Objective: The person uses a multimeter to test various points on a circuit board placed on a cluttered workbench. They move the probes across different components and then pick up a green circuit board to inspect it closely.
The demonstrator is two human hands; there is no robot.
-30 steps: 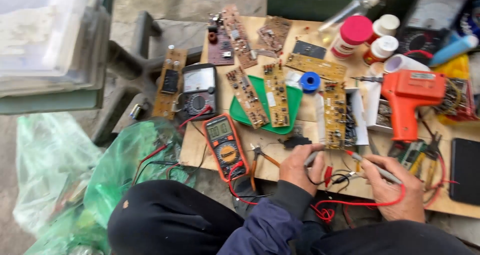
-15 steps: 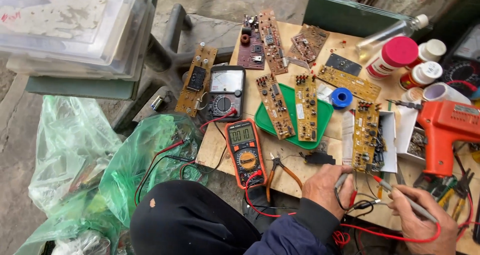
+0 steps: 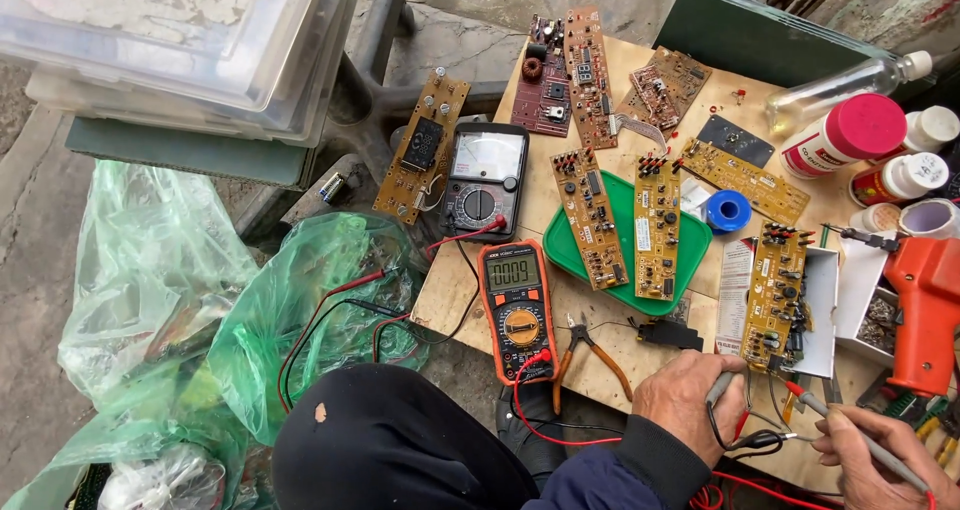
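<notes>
My left hand [image 3: 683, 402] grips a grey test probe [image 3: 718, 388] at the near edge of the wooden table [image 3: 470, 290]. In my right hand [image 3: 880, 457] is a red-tipped probe [image 3: 822, 406], its tip pointing at the bottom end of a yellow circuit board [image 3: 775, 300] that lies on a white box. Red and black leads run from the probes to an orange digital multimeter [image 3: 518, 310] to the left. Orange-handled pliers [image 3: 587, 356] lie between the meter and my left hand.
A green tray [image 3: 690, 255] carries two yellow boards. Around it lie more boards, an analog meter [image 3: 483, 180], a blue roll [image 3: 727, 211], red-lidded jars [image 3: 845, 135] and an orange soldering gun [image 3: 925, 310]. Green plastic bags [image 3: 290, 320] and clear bins [image 3: 170, 40] sit to the left.
The view has swung left and down, so the table now sits further right in the picture. Both hands keep their probes beside the yellow board at the table's near edge.
</notes>
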